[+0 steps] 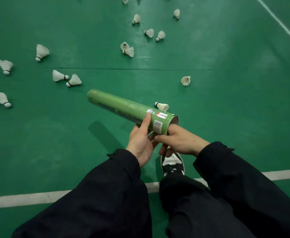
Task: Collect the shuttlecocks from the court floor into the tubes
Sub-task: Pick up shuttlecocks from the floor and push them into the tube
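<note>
A long green shuttlecock tube (123,107) is held level above the green court floor, its open end toward me. My left hand (140,145) grips it from below near that end, thumb up over the side. My right hand (183,141) is at the tube's mouth with a finger reaching into the opening and the thumb under the rim; what is inside is hidden. Several white feather shuttlecocks lie scattered on the floor. The closest shuttlecock (162,106) lies just beyond the tube, another (186,80) farther right, and a pair (66,79) to the left.
A white court line (29,198) runs across the floor below my arms, and another line (281,23) crosses the top right corner. My black and white shoe (172,163) stands under my hands. A thin floor seam (106,69) runs across mid-view.
</note>
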